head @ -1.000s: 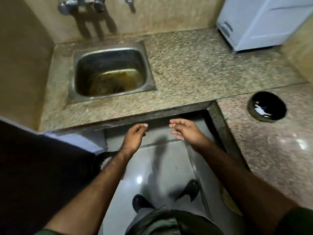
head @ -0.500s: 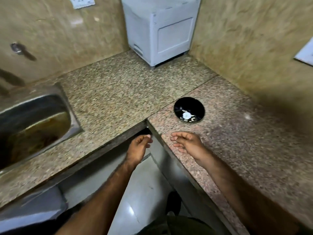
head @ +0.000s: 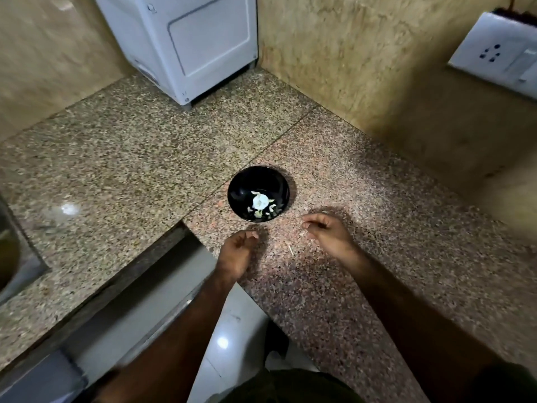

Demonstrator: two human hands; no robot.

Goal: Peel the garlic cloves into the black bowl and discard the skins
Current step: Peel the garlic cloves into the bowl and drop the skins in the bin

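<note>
head view: the black bowl (head: 258,194) sits on the speckled stone counter (head: 377,228) a little above the centre of the frame, right where two slabs of the counter meet at a seam. inside it lies a white garlic piece (head: 260,201) near the middle, with pale bits of skin (head: 268,210) scattered around it toward the lower part of the bowl.

the left hand (head: 236,254) is just below and slightly left of the bowl, over the counter's inner corner, apart from the rim. its fingers are loosely curled and nothing shows in them. the right hand (head: 328,232) is lower right of the bowl, over the counter, also apart from it. its fingers bend inward in a relaxed way and it holds nothing that can be seen. whether either hand touches the counter cannot be told. the bowl lies above the gap between the two hands, closer to the left one.

a thin pale sliver (head: 290,249) lies on the counter between the hands, below the bowl.

a white appliance (head: 186,42) stands at the top of the frame in the corner against the tan wall (head: 363,62). a white socket plate (head: 499,59) is on the wall at the upper right. the edge of a metal sink (head: 11,251) shows at the far left. pale floor tile (head: 226,344) shows at the bottom centre between the forearms.
</note>
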